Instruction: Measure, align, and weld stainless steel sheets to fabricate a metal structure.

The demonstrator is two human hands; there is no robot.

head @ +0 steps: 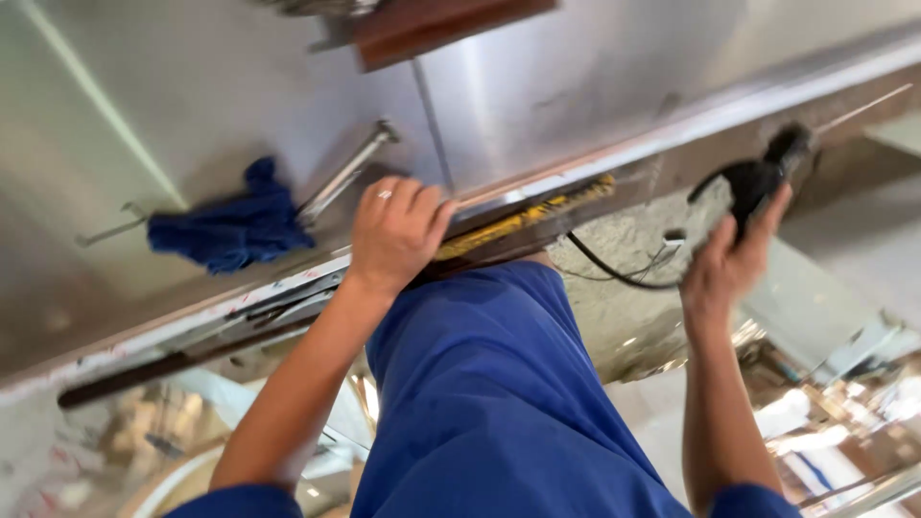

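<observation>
Closest to us we see the blue trouser leg (489, 403) of the person wearing the camera, running up the middle of the view, with both bare forearms rising on either side of it. Below and to the sides lies a clutter of shiny metal scraps (825, 422), too blurred for us to sort out.

Further up, the left hand (395, 230) rests on the near edge of a broad sheet of bright sheet metal (240, 86); its fingers are curled over that edge and pressed on it (a ring shows on one finger). Just beside this hand, to its right, a yellow-marked bar (523, 216) lies along the same edge, partly under the sheet.

The right hand (731, 259) is well apart from the left, off the sheet's edge. Its fingers are wrapped around a black tool (758, 177), and a black cable (614, 273) hangs from it in a loop towards the leg. A thin metal rod (863, 104) sticks out beyond the tool.

Beyond the left hand, on the sheet, we see a crumpled blue cloth (230, 230) touching a slim metal bar (345, 173). At the far top edge sits a reddish-brown block (432, 24).
</observation>
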